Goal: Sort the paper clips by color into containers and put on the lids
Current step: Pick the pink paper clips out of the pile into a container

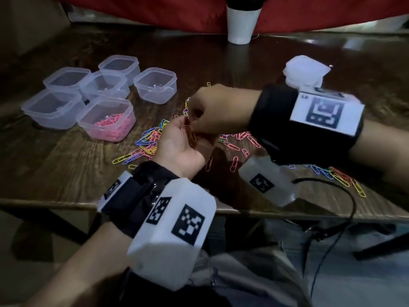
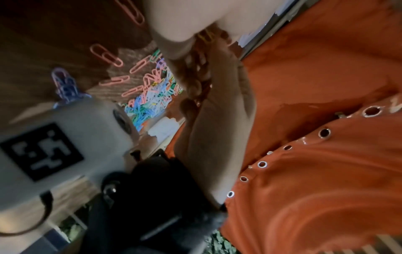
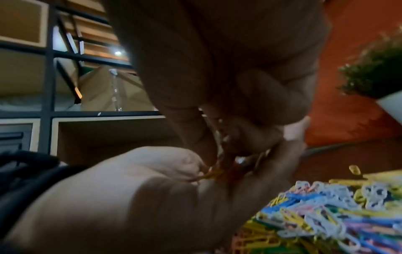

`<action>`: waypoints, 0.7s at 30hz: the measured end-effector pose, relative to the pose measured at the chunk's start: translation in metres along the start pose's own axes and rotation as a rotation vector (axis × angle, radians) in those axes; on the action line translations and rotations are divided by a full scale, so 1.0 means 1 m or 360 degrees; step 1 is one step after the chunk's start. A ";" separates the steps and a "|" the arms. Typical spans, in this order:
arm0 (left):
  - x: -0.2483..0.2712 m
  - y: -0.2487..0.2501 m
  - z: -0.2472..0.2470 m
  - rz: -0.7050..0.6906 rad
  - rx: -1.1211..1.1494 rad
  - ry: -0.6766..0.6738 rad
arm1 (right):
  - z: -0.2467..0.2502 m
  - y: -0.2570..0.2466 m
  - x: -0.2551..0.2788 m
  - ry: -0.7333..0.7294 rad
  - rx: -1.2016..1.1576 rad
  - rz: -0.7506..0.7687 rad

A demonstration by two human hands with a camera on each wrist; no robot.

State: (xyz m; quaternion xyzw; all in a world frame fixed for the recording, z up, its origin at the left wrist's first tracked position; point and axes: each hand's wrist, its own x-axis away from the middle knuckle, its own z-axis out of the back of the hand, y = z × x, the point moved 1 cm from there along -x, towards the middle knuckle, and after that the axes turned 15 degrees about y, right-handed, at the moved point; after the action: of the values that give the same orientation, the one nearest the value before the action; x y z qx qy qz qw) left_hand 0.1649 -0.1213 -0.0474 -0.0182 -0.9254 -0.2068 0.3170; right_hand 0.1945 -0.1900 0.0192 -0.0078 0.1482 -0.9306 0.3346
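My left hand (image 1: 182, 131) lies palm up over the table, cupped round a small bunch of orange paper clips (image 1: 192, 135). My right hand (image 1: 194, 120) reaches down from above, and its fingertips (image 3: 202, 151) pinch one of the orange clips (image 3: 219, 171) in that palm. A mixed pile of coloured clips (image 1: 147, 141) is spread under and around both hands. Of the several clear containers (image 1: 156, 85) at the left, the nearest one (image 1: 108, 120) holds pink clips. The left wrist view shows the orange clips (image 2: 199, 75) against my left palm (image 2: 222, 96).
A stack of clear lids (image 1: 305, 70) sits at the right rear, behind my right wrist. A white plant pot (image 1: 241, 23) stands at the table's back edge. More clips (image 1: 338, 176) lie near the front right edge. A black cable (image 1: 332, 182) runs off the front.
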 end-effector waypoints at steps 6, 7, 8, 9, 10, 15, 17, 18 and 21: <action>-0.001 -0.003 0.007 0.0005 0.0173 -0.0027 | 0.018 0.012 0.018 -0.0008 -0.0470 -0.0156; 0.000 -0.004 0.008 0.0021 0.0178 -0.0051 | 0.018 0.014 0.021 0.0044 -0.0482 -0.0141; 0.001 -0.005 0.009 0.0027 0.0190 -0.0081 | 0.019 0.017 0.024 0.0093 -0.0504 -0.0129; 0.001 -0.005 0.010 0.0035 0.0213 -0.0107 | 0.018 0.019 0.027 0.0136 -0.0552 -0.0148; 0.002 -0.005 0.010 0.0037 0.0239 -0.0133 | 0.016 0.020 0.031 0.0194 -0.0614 -0.0179; 0.005 -0.002 0.015 0.0066 0.0215 -0.0210 | -0.003 0.005 0.052 0.0640 -0.0554 -0.0190; 0.005 -0.004 0.018 0.0083 0.0238 -0.0200 | -0.015 -0.007 0.055 0.0591 -0.0445 -0.0181; 0.006 -0.005 0.018 0.0096 0.0258 -0.0200 | -0.022 -0.011 0.055 0.0551 -0.0371 -0.0194; 0.010 -0.012 0.018 0.0095 0.0221 -0.0155 | -0.033 -0.014 0.052 0.0537 -0.0237 -0.0266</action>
State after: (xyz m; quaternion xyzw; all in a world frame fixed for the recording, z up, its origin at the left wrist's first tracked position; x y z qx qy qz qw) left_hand 0.1445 -0.1263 -0.0586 -0.0338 -0.9509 -0.1315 0.2782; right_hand 0.1422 -0.2034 -0.0128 0.1114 0.2694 -0.9297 0.2253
